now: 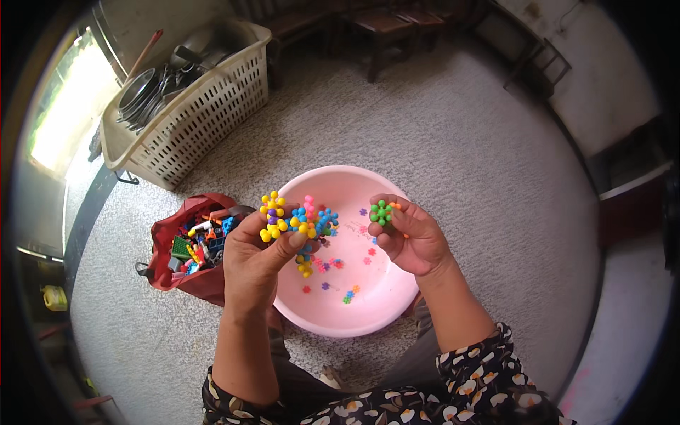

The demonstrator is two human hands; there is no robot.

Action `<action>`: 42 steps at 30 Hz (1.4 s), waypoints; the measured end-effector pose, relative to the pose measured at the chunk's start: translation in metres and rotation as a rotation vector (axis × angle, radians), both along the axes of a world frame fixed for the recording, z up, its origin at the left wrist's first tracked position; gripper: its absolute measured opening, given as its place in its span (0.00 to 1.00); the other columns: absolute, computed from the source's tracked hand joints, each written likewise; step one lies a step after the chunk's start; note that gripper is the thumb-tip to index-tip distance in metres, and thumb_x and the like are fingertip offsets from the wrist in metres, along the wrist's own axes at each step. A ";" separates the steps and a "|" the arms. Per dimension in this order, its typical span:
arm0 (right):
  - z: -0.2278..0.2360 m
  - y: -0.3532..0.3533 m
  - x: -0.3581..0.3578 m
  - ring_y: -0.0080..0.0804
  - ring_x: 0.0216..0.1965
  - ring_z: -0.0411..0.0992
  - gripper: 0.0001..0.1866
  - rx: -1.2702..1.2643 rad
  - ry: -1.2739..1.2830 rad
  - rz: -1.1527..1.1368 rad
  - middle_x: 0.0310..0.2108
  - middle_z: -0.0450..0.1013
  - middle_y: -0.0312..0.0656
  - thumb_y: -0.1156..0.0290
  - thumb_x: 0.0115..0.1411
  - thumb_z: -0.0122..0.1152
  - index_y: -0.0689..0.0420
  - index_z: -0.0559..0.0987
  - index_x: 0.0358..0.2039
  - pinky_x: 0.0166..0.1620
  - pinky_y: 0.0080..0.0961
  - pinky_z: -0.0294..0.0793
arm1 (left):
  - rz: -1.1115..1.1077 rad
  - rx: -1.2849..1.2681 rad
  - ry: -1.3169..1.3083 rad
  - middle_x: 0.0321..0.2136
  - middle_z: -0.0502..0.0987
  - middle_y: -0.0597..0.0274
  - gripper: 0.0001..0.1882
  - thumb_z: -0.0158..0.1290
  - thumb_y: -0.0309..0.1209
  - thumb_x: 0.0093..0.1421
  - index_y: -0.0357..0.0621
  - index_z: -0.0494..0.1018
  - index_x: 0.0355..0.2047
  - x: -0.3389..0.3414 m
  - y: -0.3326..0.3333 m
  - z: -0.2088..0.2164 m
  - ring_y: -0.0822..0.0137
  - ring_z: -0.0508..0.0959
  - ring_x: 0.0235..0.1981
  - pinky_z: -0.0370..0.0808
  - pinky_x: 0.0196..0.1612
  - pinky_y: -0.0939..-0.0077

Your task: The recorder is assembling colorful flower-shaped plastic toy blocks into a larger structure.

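My left hand is closed on a cluster of joined knobbly plastic building pieces in yellow, blue, pink and purple. Closed too, my right hand pinches a small green knobbly piece with a bit of orange beside it. The two hands are apart, both above a round pink basin. Several small loose pieces in red, purple, blue, green and orange lie on the basin's floor, among them a blue and green one. Part of the basin is hidden beneath my left hand and the cluster.
Left of the basin stands a red fabric bag full of mixed toy bricks. A white slotted plastic basket with pans and metal bowls stands at the far left. Wooden chairs line the back. My legs flank the basin's near side on speckled floor.
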State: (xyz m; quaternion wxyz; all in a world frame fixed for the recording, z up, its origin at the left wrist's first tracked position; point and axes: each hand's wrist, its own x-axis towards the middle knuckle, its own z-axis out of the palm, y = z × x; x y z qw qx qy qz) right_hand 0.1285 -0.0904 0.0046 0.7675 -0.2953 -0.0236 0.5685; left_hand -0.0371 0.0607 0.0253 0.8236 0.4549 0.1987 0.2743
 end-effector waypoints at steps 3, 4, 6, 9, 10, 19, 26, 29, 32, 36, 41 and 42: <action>0.011 -0.015 -0.004 0.29 0.26 0.71 0.15 0.009 -0.064 -0.041 0.31 0.71 0.44 0.76 0.56 0.52 0.61 0.68 0.44 0.28 0.20 0.78 | -0.097 0.006 0.025 0.35 0.75 0.56 0.21 0.60 0.25 0.46 0.33 0.69 0.41 0.010 -0.008 0.000 0.67 0.76 0.36 0.76 0.38 0.74; 0.009 -0.019 -0.005 0.28 0.26 0.71 0.14 0.060 -0.045 -0.019 0.31 0.71 0.43 0.75 0.56 0.52 0.60 0.68 0.44 0.26 0.20 0.77 | -0.105 0.035 -0.001 0.35 0.75 0.57 0.22 0.61 0.25 0.45 0.33 0.69 0.41 0.013 -0.011 -0.001 0.67 0.76 0.37 0.75 0.39 0.74; 0.006 -0.017 -0.006 0.25 0.25 0.71 0.13 0.088 -0.013 0.001 0.29 0.71 0.41 0.73 0.56 0.53 0.59 0.70 0.42 0.23 0.18 0.74 | -0.103 0.061 -0.022 0.37 0.74 0.57 0.22 0.62 0.22 0.42 0.34 0.70 0.40 0.018 -0.018 -0.001 0.66 0.75 0.38 0.73 0.43 0.73; 0.024 -0.017 0.000 0.25 0.24 0.70 0.12 -0.047 -0.044 -0.044 0.29 0.71 0.41 0.72 0.57 0.52 0.59 0.70 0.41 0.22 0.18 0.74 | -0.259 0.040 -0.073 0.39 0.73 0.56 0.23 0.62 0.20 0.41 0.33 0.71 0.40 0.021 -0.020 -0.006 0.65 0.75 0.38 0.73 0.44 0.70; 0.025 -0.022 0.003 0.26 0.24 0.70 0.10 -0.049 -0.049 -0.067 0.29 0.70 0.42 0.73 0.57 0.50 0.59 0.70 0.40 0.21 0.20 0.74 | -0.287 0.040 -0.136 0.40 0.73 0.54 0.24 0.62 0.19 0.40 0.33 0.70 0.40 0.025 -0.023 -0.008 0.63 0.75 0.39 0.73 0.45 0.68; 0.036 -0.035 0.003 0.23 0.18 0.66 0.06 -0.062 -0.119 -0.205 0.20 0.68 0.41 0.74 0.56 0.49 0.59 0.70 0.35 0.14 0.15 0.64 | -0.305 0.304 -0.244 0.39 0.73 0.52 0.23 0.63 0.25 0.41 0.33 0.70 0.39 0.041 -0.030 -0.015 0.62 0.73 0.41 0.72 0.45 0.65; 0.040 -0.043 -0.002 0.16 0.13 0.59 0.05 -0.030 -0.129 -0.169 0.21 0.67 0.40 0.74 0.57 0.49 0.59 0.70 0.34 0.14 0.10 0.55 | -0.253 0.317 -0.212 0.32 0.72 0.53 0.17 0.63 0.27 0.41 0.37 0.72 0.32 0.039 -0.037 -0.014 0.64 0.76 0.32 0.74 0.39 0.68; 0.041 -0.038 -0.008 0.17 0.09 0.57 0.07 -0.124 -0.308 -0.191 0.22 0.68 0.42 0.72 0.57 0.47 0.61 0.65 0.35 0.11 0.10 0.56 | -0.272 0.381 -0.243 0.33 0.71 0.53 0.16 0.61 0.23 0.42 0.37 0.72 0.32 0.038 -0.035 -0.015 0.63 0.75 0.33 0.76 0.38 0.65; 0.042 -0.036 -0.012 0.14 0.12 0.59 0.06 -0.065 -0.321 -0.212 0.23 0.69 0.41 0.74 0.57 0.50 0.61 0.70 0.34 0.14 0.08 0.55 | -0.259 0.385 -0.339 0.33 0.71 0.52 0.15 0.60 0.24 0.44 0.37 0.71 0.33 0.042 -0.033 -0.014 0.62 0.75 0.33 0.76 0.38 0.65; 0.043 -0.034 -0.013 0.13 0.13 0.60 0.06 -0.029 -0.306 -0.197 0.24 0.70 0.42 0.74 0.57 0.50 0.62 0.70 0.34 0.14 0.08 0.55 | -0.273 0.047 -0.379 0.33 0.73 0.53 0.21 0.63 0.27 0.38 0.32 0.73 0.35 0.038 -0.035 -0.015 0.63 0.74 0.37 0.72 0.42 0.71; 0.042 -0.029 -0.015 0.13 0.13 0.60 0.07 -0.031 -0.365 -0.220 0.25 0.70 0.42 0.76 0.56 0.50 0.63 0.70 0.35 0.15 0.07 0.57 | -0.283 0.257 -0.305 0.34 0.74 0.54 0.21 0.63 0.30 0.41 0.33 0.73 0.35 0.038 -0.029 -0.017 0.64 0.74 0.37 0.70 0.43 0.70; 0.041 -0.029 -0.016 0.13 0.13 0.60 0.07 -0.031 -0.363 -0.218 0.25 0.70 0.42 0.76 0.56 0.50 0.63 0.70 0.35 0.15 0.07 0.57 | -0.250 0.291 -0.315 0.33 0.73 0.53 0.20 0.62 0.31 0.43 0.34 0.72 0.35 0.039 -0.030 -0.017 0.63 0.75 0.35 0.72 0.41 0.69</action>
